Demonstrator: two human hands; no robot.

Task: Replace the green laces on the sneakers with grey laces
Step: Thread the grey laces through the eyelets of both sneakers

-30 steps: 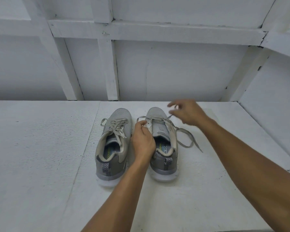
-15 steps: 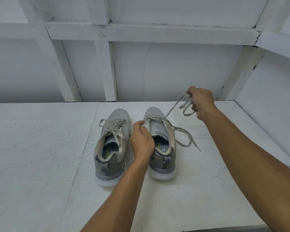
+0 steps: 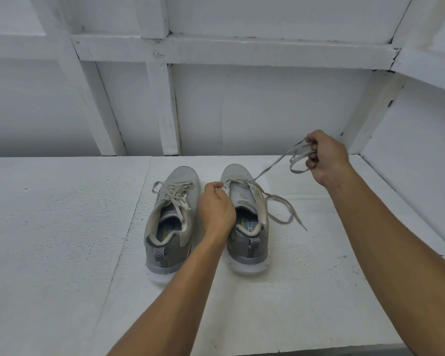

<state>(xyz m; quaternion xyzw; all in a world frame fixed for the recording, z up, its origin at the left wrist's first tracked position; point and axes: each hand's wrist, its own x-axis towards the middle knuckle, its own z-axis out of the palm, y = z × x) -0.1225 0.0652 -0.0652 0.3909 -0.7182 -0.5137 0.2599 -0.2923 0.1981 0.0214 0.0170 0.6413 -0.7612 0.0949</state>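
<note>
Item: right sneaker [image 3: 247, 214], mid table [image 3: 62, 227], just right of laced left sneaker [image 3: 172, 222].
My left hand [image 3: 216, 209] pinches its eyelet edge.
My right hand [image 3: 324, 158] grips bunched lace [image 3: 270, 167], taut toward far right.
Step, judged: unthreading.
Next: draw lace clear of next eyelet.

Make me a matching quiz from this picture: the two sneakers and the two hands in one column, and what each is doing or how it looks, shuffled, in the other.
Things
1. left sneaker
2. right sneaker
3. left hand
4. right hand

States
A. holds loops of lace, lifted beyond the toes
B. laced, no hand on its lace
C. pinches a sneaker's eyelet edge
D. lace drawn taut up to a hand

Pairs: 1-B, 2-D, 3-C, 4-A
</note>
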